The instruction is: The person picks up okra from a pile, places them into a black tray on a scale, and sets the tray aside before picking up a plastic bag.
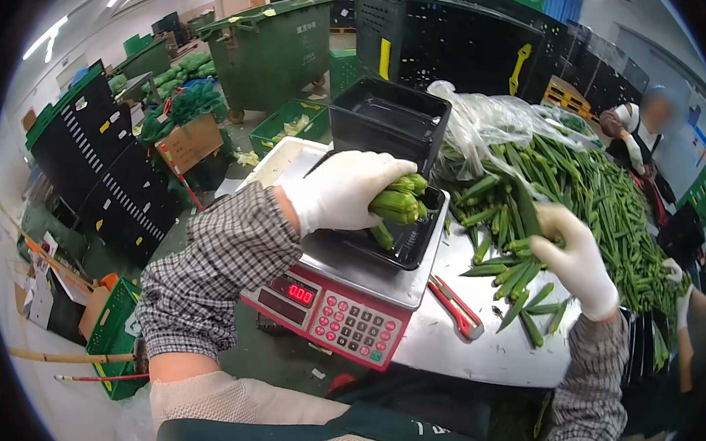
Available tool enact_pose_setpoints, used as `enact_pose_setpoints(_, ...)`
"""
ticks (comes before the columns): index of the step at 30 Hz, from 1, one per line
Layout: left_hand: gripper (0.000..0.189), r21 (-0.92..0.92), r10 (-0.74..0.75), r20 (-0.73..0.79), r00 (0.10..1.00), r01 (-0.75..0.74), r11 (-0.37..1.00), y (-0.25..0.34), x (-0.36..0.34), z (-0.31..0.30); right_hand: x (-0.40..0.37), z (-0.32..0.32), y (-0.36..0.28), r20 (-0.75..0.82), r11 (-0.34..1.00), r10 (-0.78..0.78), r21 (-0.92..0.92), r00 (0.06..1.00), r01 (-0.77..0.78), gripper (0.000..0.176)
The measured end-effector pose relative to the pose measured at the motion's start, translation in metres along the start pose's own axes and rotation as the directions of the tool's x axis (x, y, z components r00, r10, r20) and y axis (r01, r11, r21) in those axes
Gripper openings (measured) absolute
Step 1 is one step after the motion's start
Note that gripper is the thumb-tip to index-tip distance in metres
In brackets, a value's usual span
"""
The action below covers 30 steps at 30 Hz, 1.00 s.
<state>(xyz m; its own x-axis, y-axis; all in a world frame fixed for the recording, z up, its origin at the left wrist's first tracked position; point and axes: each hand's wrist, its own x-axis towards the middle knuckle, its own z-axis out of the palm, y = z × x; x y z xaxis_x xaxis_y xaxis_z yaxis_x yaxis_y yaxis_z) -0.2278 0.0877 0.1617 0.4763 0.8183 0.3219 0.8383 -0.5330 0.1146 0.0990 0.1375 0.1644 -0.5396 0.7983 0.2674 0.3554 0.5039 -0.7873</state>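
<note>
My left hand (351, 190), in a white glove, grips a bunch of okra (398, 205) above a black plastic tray (410, 249). That tray rests on the steel platform of a red digital scale (335, 317), whose display reads 0.00. My right hand (578, 259), also gloved and slightly blurred, is at the edge of a large okra pile (603, 205), with its thumb and fingers closed on an okra pod (524, 208). Loose okra pods (518, 279) lie just left of that hand. A red utility knife (457, 309) lies on the metal table (499, 357) beside the scale.
Stacked black trays (391, 117) stand behind the scale. A clear plastic bag (484, 123) partly covers the pile. A co-worker (647, 138) stands at the far right, and another person's gloved hand (678, 281) touches the pile's right edge. A green wheeled bin (274, 55) stands behind.
</note>
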Motion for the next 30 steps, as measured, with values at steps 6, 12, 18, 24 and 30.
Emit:
enact_pose_setpoints(6, 0.077, -0.211, 0.007, 0.304, 0.953, 0.060, 0.976, -0.019, 0.014, -0.005, -0.195, -0.081, 0.053, -0.033, 0.837, 0.511, -0.207, 0.859, -0.506, 0.022)
enact_pose_setpoints(12, 0.051, -0.350, -0.300, -0.006, 0.954, 0.279, 0.894, -0.027, 0.008, -0.065, -0.372, -0.114, 0.131, -0.005, 0.585, 0.746, -0.473, 0.666, -0.659, 0.027)
enact_pose_setpoints(18, 0.039, -0.389, -0.353, -0.013, 0.936, 0.320, 0.864, -0.024, -0.007, -0.059, -0.342, -0.090, 0.129, -0.224, 0.600, 0.675, -0.390, 0.703, -0.699, 0.032)
enact_pose_setpoints(24, 0.030, -0.218, -0.259, 0.085, 0.962, 0.271, 0.937, -0.004, -0.009, -0.023, -0.298, -0.069, 0.150, -0.314, 0.767, 0.415, -0.385, 0.854, -0.514, 0.020)
enact_pose_setpoints(30, 0.036, -0.097, -0.272, 0.261, 0.926, 0.306, 0.947, -0.022, -0.014, 0.021, -0.288, -0.061, 0.143, -0.264, 0.801, 0.405, -0.360, 0.875, -0.479, 0.018)
